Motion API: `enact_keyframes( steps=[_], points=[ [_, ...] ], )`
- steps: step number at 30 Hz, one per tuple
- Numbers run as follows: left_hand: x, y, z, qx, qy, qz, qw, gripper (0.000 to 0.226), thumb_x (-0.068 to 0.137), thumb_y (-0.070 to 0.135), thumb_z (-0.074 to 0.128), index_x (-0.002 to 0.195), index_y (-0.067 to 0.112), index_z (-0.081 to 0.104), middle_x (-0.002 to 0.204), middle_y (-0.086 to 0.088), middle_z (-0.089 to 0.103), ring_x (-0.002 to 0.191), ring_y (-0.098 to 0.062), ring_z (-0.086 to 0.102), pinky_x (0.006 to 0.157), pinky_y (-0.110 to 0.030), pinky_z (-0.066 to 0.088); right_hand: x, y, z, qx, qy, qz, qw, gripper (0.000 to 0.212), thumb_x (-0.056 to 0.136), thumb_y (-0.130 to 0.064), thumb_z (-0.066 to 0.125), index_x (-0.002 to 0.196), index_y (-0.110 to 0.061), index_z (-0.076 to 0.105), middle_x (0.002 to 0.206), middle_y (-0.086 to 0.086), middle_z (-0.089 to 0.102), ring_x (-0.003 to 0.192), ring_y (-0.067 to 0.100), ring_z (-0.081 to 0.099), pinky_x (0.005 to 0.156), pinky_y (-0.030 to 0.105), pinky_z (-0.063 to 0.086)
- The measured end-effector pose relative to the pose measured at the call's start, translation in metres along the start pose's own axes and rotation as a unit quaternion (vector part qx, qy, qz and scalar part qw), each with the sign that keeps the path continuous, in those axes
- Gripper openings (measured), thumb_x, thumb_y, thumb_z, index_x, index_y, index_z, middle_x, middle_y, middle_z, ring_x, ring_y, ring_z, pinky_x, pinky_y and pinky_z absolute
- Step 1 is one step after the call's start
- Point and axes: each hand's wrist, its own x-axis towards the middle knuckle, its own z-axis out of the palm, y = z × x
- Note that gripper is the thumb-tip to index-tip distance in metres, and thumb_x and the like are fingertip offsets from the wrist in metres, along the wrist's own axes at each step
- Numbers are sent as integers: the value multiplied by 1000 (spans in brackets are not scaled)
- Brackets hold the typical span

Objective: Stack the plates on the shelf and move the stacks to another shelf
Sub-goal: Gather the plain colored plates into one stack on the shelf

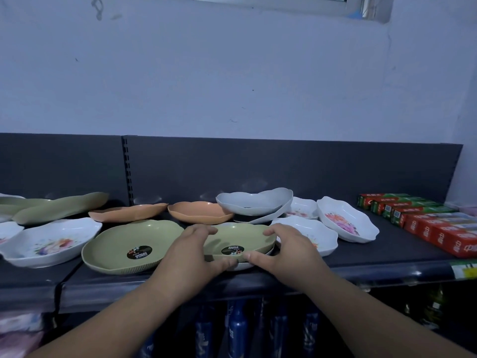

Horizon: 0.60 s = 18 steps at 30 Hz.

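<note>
The left hand (187, 250) and the right hand (284, 248) wrap their fingers around a small green plastic plate with a black sticker (240, 240). It sits on a white plate (241, 266) near the front of the dark shelf (387, 254). Farther back are two orange plates (200, 212).

Matt, smooth plastic look on the green plate (240, 239) and its larger green neighbour (129, 246) — fine ribbing along that one's outer rim, a glossy black sticker on each. Same dull finish on the orange dishes (198, 213). Glossy white, glazed-looking on the floral plates (346, 218). Dark matt metal for the shelf (387, 250) — shiny printed card on the red boxes (444, 233).
</note>
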Motion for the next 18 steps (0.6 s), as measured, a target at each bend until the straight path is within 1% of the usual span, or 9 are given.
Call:
enact_keyframes(
  steps=[2, 4, 7, 10, 13, 14, 15, 16, 18],
  points=[
    [7, 4, 0, -6, 13, -7, 1000, 67, 73, 55, 70, 130, 28, 48, 134, 11, 47, 122, -6, 44, 91, -13, 30, 7, 4, -7, 15, 13, -12, 1000, 54, 74, -62, 69, 118, -35, 53, 123, -14, 48, 102, 4, 42, 84, 21, 33],
    [15, 7, -2, -7, 20, -14, 1000, 61, 76, 54, 67, 128, 28, 50, 133, 8, 50, 121, -8, 47, 96, -18, 34, 16, 9, -15, 38, 18, -23, 999, 45, 78, -60, 67, 115, -39, 53, 125, -15, 47, 101, 2, 42, 85, 22, 33],
    [32, 11, -6, -3, 29, -30, 999, 56, 79, 50, 66, 127, 27, 52, 132, 7, 52, 119, -12, 49, 98, -25, 38, 34, 17, -26, 33, 20, -37, 999, 49, 81, -57, 66, 123, -37, 53, 129, -14, 44, 103, 2, 40, 86, 23, 33],
    [50, 14, -10, 28, 39, -44, 998, 52, 80, 46, 67, 126, 26, 53, 133, 3, 51, 121, -15, 48, 100, -27, 36, 53, 21, -30, 19, 17, -62, 998, 49, 83, -51, 68, 127, -35, 53, 130, -10, 46, 107, 8, 46, 86, 23, 36],
    [67, 11, -11, 37, 25, -75, 996, 52, 78, 47, 68, 124, 27, 55, 133, 2, 51, 120, -16, 48, 97, -28, 36, 70, 22, -29, 13, -1, -70, 997, 47, 83, -46, 70, 127, -35, 55, 125, -8, 52, 92, 14, 52, 80, 24, 42],
    [73, 9, -10, 36, 15, -86, 996, 53, 78, 48, 68, 124, 27, 55, 133, 2, 51, 120, -17, 49, 95, -28, 36, 75, 21, -27, 4, -6, -73, 997, 47, 83, -45, 70, 127, -35, 55, 126, -8, 53, 95, 14, 53, 80, 24, 42],
    [79, 6, -8, 35, 5, -95, 995, 52, 77, 48, 68, 124, 28, 55, 133, 1, 52, 119, -17, 49, 92, -28, 37, 81, 20, -25, -5, -11, -75, 997, 48, 83, -45, 70, 128, -35, 56, 130, -8, 54, 101, 14, 56, 83, 25, 43],
    [85, 3, -7, 35, -7, -101, 994, 52, 78, 47, 68, 124, 28, 55, 132, 0, 52, 117, -18, 50, 88, -27, 37, 86, 18, -23, -11, -15, -75, 997, 49, 83, -44, 70, 129, -35, 56, 134, -8, 54, 109, 14, 56, 87, 26, 45],
    [97, -2, -4, 31, -34, -114, 992, 50, 78, 47, 67, 123, 28, 55, 129, 0, 55, 115, -18, 52, 84, -27, 39, 96, 14, -18, -25, -22, -77, 997, 50, 83, -44, 70, 131, -35, 55, 139, -9, 51, 117, 13, 54, 93, 28, 46]
  ],
)
